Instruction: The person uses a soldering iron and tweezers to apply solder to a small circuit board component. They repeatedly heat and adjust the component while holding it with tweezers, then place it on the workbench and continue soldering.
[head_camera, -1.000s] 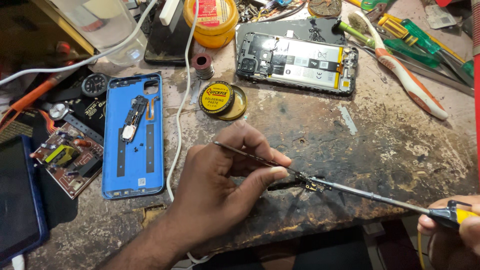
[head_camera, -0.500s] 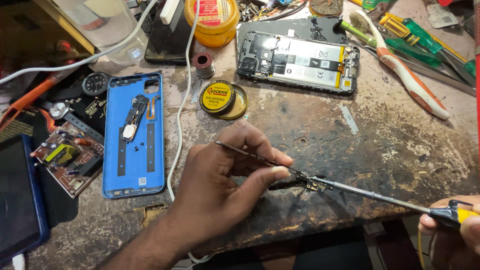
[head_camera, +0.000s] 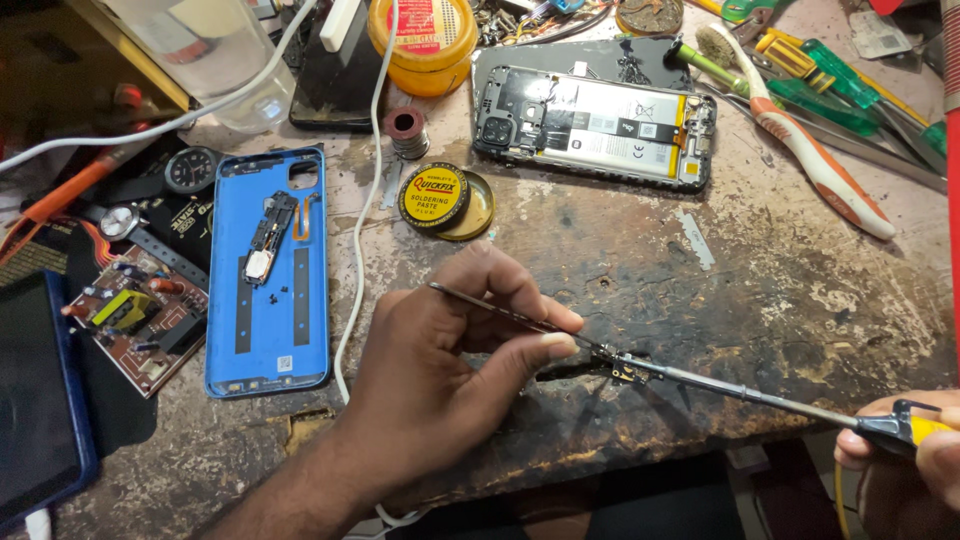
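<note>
My left hand (head_camera: 450, 370) pinches metal tweezers (head_camera: 500, 312) whose tips hold a tiny circuit part (head_camera: 628, 372) down on the worn wooden bench near its front edge. My right hand (head_camera: 905, 470), at the lower right corner, grips the yellow-and-black handle of a soldering iron (head_camera: 760, 395). Its long metal shaft reaches left and the tip touches the small part. An opened phone (head_camera: 595, 125) with its battery showing lies at the back. A blue phone back cover (head_camera: 268, 270) with a small board on it lies to the left.
A round tin of soldering paste (head_camera: 435, 197) and a solder spool (head_camera: 407, 132) sit mid-bench beside a white cable (head_camera: 358, 230). A toothbrush (head_camera: 810, 150) and screwdrivers (head_camera: 840, 85) lie at the right. A brown circuit board (head_camera: 135, 315), a watch (head_camera: 190, 170) and a dark tablet (head_camera: 35, 390) are at the left.
</note>
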